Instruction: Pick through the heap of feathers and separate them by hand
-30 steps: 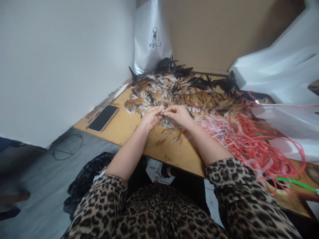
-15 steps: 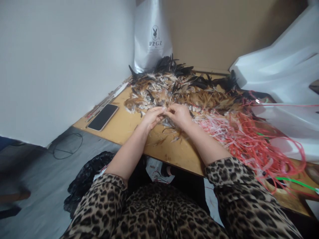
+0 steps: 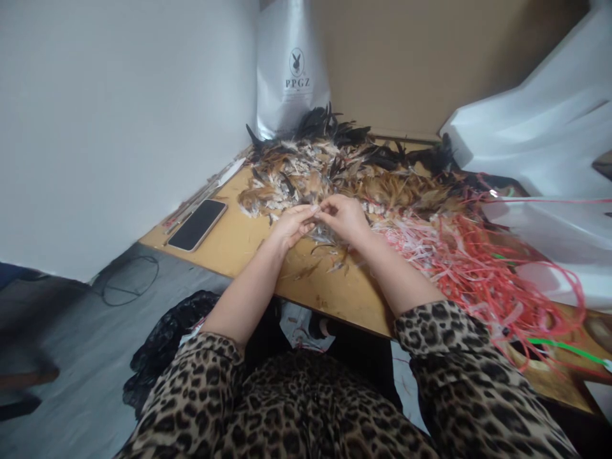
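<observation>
My left hand (image 3: 295, 225) and my right hand (image 3: 345, 218) meet over the near side of a feather pile (image 3: 306, 164), fingertips pinched close together. Whatever sits between the fingers is too small to make out; it may be part of a feather. The pile runs from brown and cream feathers in front to long black ones (image 3: 329, 124) at the back. Loose small feathers (image 3: 338, 258) lie on the wooden table (image 3: 315, 293) just below my hands. Right of my right hand is a heap of pink and red plastic strips (image 3: 459, 268).
A phone (image 3: 197, 224) lies at the table's left end, near thin sticks along the wall. Behind the feathers stands a white bag (image 3: 294, 70) with a rabbit logo. White sacking (image 3: 535, 140) hangs at right. A green strip (image 3: 568, 349) crosses the right edge; a black bag (image 3: 167, 344) sits below.
My right hand's knuckles have lifted very slightly. Both hands otherwise keep the same place and the same pinch, and the things on the table have not moved.
</observation>
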`<state>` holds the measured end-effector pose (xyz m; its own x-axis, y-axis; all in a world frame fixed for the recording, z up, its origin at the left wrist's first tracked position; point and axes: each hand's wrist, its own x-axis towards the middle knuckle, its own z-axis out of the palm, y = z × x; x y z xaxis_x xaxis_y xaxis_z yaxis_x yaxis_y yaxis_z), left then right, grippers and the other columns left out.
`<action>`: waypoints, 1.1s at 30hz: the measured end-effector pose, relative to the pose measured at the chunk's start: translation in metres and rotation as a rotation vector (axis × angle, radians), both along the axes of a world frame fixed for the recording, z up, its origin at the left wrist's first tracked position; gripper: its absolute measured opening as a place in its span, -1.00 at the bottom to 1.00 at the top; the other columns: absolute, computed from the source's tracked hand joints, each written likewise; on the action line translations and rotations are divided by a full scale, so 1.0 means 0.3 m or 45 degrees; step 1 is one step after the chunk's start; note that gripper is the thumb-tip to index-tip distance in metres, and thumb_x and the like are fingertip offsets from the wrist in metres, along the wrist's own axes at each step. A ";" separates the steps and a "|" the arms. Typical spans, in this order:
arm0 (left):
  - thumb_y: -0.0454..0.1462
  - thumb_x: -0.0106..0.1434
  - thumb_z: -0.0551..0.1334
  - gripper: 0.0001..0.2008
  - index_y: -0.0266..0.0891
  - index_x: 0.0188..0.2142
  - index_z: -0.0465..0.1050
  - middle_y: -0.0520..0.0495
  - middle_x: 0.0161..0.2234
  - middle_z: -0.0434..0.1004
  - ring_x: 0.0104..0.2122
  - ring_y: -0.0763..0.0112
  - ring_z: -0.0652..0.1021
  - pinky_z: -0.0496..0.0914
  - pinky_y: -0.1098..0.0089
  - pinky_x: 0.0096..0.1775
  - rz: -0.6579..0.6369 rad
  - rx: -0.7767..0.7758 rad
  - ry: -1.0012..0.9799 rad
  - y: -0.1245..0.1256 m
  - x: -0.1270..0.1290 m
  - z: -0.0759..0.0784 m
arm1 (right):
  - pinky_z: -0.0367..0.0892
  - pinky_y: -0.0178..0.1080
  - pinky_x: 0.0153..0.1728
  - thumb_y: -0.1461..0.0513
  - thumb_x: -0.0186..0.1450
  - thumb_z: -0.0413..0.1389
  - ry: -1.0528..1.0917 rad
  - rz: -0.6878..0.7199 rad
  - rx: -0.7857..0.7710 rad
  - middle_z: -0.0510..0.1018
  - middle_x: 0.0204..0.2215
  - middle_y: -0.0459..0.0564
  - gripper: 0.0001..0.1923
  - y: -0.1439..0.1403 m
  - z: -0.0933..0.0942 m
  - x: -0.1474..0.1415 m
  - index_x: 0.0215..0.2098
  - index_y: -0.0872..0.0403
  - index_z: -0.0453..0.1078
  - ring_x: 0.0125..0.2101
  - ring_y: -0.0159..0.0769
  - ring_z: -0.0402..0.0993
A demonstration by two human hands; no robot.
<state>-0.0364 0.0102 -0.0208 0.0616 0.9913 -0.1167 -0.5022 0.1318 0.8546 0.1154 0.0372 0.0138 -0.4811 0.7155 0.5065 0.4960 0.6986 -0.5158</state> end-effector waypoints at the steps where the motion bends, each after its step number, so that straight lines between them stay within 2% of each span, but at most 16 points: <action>1: -0.30 -0.01 0.35 -0.83 -0.37 -0.43 0.46 -0.01 -0.50 0.50 -0.52 0.64 0.49 0.34 0.64 -0.48 0.009 0.007 -0.001 0.000 0.000 0.001 | 0.17 -0.33 -0.39 0.16 0.10 0.14 -0.009 -0.011 -0.002 0.49 -0.50 -0.05 -0.82 -0.001 0.003 0.001 -0.40 0.11 0.46 -0.45 -0.37 0.34; 4: -0.33 0.00 0.34 -0.86 -0.38 -0.45 0.44 0.00 -0.51 0.49 -0.53 0.63 0.49 0.33 0.63 -0.49 0.049 0.031 -0.040 0.001 -0.002 0.006 | 0.14 -0.35 -0.43 0.15 0.08 0.14 -0.096 -0.014 -0.117 0.50 -0.51 -0.07 -0.80 0.003 0.022 0.012 -0.39 0.10 0.47 -0.49 -0.39 0.33; 9: -0.38 0.02 0.31 -0.90 -0.36 -0.43 0.43 -0.01 -0.50 0.49 -0.48 0.57 0.52 0.34 0.62 -0.50 0.085 0.009 -0.166 0.003 -0.008 0.012 | 0.10 -0.36 -0.48 0.22 0.05 0.12 -0.530 0.114 -0.337 0.50 -0.58 -0.09 -0.88 -0.003 0.051 0.031 -0.51 0.09 0.48 -0.56 -0.43 0.29; 14: -0.40 0.08 0.26 -0.96 -0.35 -0.42 0.41 0.00 -0.50 0.48 -0.48 0.60 0.51 0.33 0.63 -0.48 0.064 -0.019 -0.231 -0.001 -0.006 0.021 | 0.08 -0.35 -0.51 0.20 0.03 0.15 -0.693 0.041 -0.312 0.53 -0.52 -0.08 -0.86 -0.054 0.031 -0.017 -0.42 0.03 0.50 -0.54 -0.40 0.33; 17: -0.39 0.09 0.25 -0.97 -0.34 -0.43 0.40 0.00 -0.49 0.47 -0.47 0.61 0.50 0.33 0.63 -0.45 0.062 -0.028 -0.271 -0.006 -0.004 0.028 | 0.06 -0.34 -0.51 0.22 0.06 0.11 -0.712 0.026 -0.290 0.51 -0.55 -0.06 -0.88 -0.066 0.015 -0.037 -0.48 0.04 0.49 -0.55 -0.39 0.32; 20: -0.40 0.10 0.24 -0.98 -0.33 -0.43 0.40 0.00 -0.48 0.48 -0.45 0.59 0.51 0.34 0.62 -0.46 0.082 -0.011 -0.340 -0.007 -0.007 0.031 | 0.10 -0.35 -0.49 0.25 0.06 0.10 -0.454 0.150 -0.397 0.48 -0.60 -0.08 -0.88 -0.034 0.008 -0.018 -0.54 0.10 0.46 -0.57 -0.43 0.29; 22: -0.40 0.12 0.22 -1.00 -0.33 -0.42 0.41 -0.01 -0.47 0.50 -0.44 0.57 0.52 0.35 0.62 -0.46 0.092 -0.006 -0.379 -0.005 -0.011 0.030 | 0.14 -0.36 -0.48 0.21 0.05 0.13 -0.135 0.308 -0.624 0.48 -0.59 -0.10 -0.87 0.004 0.005 0.009 -0.52 0.12 0.46 -0.56 -0.46 0.28; 26: -0.40 0.14 0.20 -0.98 -0.33 -0.39 0.41 -0.05 -0.41 0.53 -0.45 0.59 0.52 0.37 0.62 -0.45 0.066 -0.058 -0.385 -0.002 -0.015 0.022 | 0.09 -0.38 -0.57 0.11 -0.06 0.26 0.519 0.302 -1.036 0.39 -0.67 -0.16 -0.74 0.062 -0.006 0.051 -0.55 0.13 0.40 -0.65 -0.53 0.16; 29: -0.42 0.14 0.19 -0.96 -0.36 -0.39 0.41 -0.10 -0.36 0.54 -0.46 0.59 0.53 0.38 0.62 -0.45 -0.057 -0.069 -0.356 -0.008 -0.009 0.017 | 0.02 -0.40 -0.63 0.11 -0.12 0.32 0.881 0.369 -1.237 0.34 -0.70 -0.18 -0.69 0.070 -0.013 0.052 -0.55 0.12 0.36 -0.67 -0.55 0.12; 33: -0.45 0.15 0.16 -0.95 -0.39 -0.40 0.40 -0.10 -0.42 0.51 -0.47 0.57 0.53 0.38 0.63 -0.46 -0.246 -0.061 -0.329 -0.024 0.002 0.018 | 0.07 -0.43 -0.63 0.13 -0.11 0.33 1.120 0.458 -1.333 0.32 -0.69 -0.20 -0.68 0.055 -0.019 0.028 -0.52 0.10 0.33 -0.64 -0.55 0.18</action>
<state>-0.0357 0.0031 -0.0155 0.2815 0.9521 -0.1191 -0.6635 0.2828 0.6927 0.1239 0.0536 0.0082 -0.5248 0.8497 0.0512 -0.3750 -0.1767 -0.9100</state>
